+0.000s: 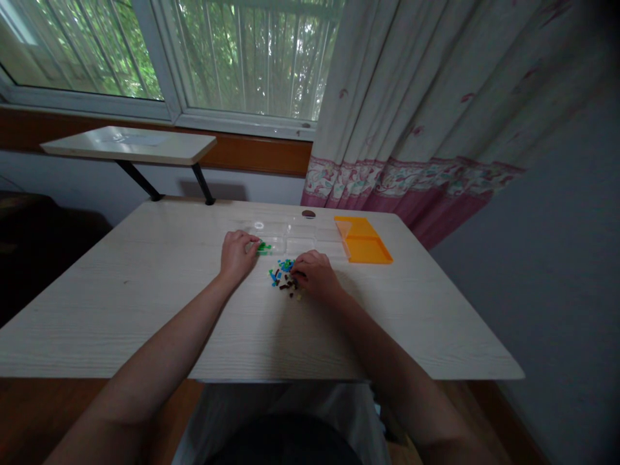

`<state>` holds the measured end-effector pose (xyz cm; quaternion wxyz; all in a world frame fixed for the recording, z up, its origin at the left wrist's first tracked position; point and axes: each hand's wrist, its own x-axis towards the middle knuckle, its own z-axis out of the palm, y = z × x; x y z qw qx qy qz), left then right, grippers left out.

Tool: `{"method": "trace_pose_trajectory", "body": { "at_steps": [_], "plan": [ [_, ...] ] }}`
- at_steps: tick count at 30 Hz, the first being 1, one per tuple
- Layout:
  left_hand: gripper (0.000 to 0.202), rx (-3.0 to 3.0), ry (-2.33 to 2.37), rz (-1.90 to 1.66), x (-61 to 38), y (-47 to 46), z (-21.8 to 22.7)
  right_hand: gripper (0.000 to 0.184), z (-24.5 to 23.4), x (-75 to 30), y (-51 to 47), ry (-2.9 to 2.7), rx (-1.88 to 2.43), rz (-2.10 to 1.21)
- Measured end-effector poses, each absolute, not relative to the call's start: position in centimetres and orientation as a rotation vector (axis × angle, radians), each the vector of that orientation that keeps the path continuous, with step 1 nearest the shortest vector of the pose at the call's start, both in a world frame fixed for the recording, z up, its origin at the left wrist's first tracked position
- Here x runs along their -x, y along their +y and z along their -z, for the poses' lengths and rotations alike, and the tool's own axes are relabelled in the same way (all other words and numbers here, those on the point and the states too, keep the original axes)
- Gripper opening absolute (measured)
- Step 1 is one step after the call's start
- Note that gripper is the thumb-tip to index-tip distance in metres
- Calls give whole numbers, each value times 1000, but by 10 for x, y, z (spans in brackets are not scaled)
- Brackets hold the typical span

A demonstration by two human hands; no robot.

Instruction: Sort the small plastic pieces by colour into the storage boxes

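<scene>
My left hand rests at the left side of a clear plastic compartment tray. Its thumb and fingertips come together beside small green building bricks in the tray's near left part; what they pinch, if anything, is too small to tell. In front of the tray lies a loose pile of tiny blue, green, dark brown and tan bricks on the table. Over the right side of that pile my right hand is bent down with its fingers closed together. Its fingertips are among dark bricks, and their contents cannot be made out.
An orange plastic tray or lid lies right of the clear tray on the pale wooden table. A round dark cable hole is near the back edge. A raised shelf stands at the back left, and a curtain hangs behind.
</scene>
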<state>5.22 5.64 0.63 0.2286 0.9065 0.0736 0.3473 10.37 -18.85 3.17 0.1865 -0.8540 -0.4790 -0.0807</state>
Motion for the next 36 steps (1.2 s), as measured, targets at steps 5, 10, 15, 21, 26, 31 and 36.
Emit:
{"method": "trace_pose_trajectory", "body": {
  "at_steps": [5,10,15,21,26,31,36],
  "plan": [
    [21,-2509,194,-957,-54,59,-3,8,-30,-103,-186,-1260,2357,224],
    [21,-2533,165,-980,-53,59,-3,7,-25,-107,-186,-1136,2298,229],
    [24,-2547,-25,-972,-48,48,-12,9,-19,-111,-185,-913,2078,147],
    [24,-2517,-406,-834,-39,19,-21,23,-18,-112,-181,-660,1814,-138],
    [26,-2524,-497,-780,-35,6,-24,31,-17,-112,-179,-609,1743,-238],
    [26,-2530,-473,-790,-37,9,-21,29,-19,-110,-178,-670,1760,-224],
    [24,-2551,-437,-757,-38,10,-20,27,-20,-109,-178,-687,1777,-199]
  ]
}}
